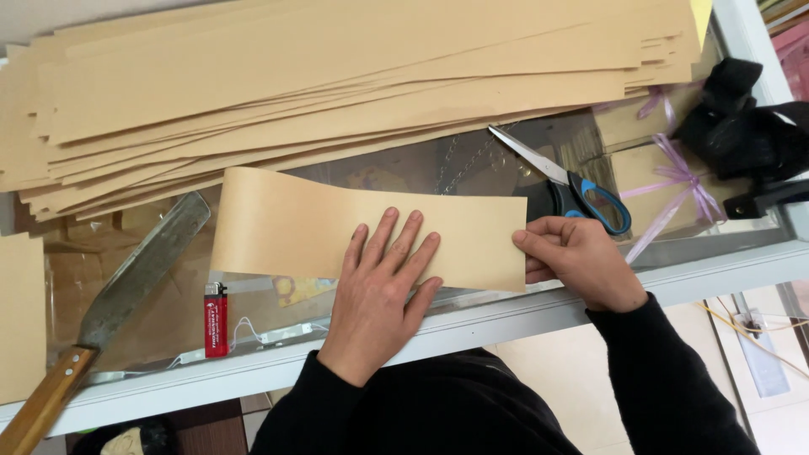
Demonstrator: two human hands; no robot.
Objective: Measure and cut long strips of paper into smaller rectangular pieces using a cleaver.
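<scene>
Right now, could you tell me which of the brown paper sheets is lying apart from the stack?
The sheet under the left hand, its right edge pinched by the right hand. It lies alone on the glass, below the stack.

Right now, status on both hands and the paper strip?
Left hand flat on tan paper strip. Right hand pinching its right end. Scissors just behind, lighter in front.

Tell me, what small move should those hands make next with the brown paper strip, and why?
Probably fold the strip's right end leftward. The left hand lies flat on the brown paper strip, pinning it to the glass counter, while the right hand pinches the strip's right edge, ready to lift it.
</scene>
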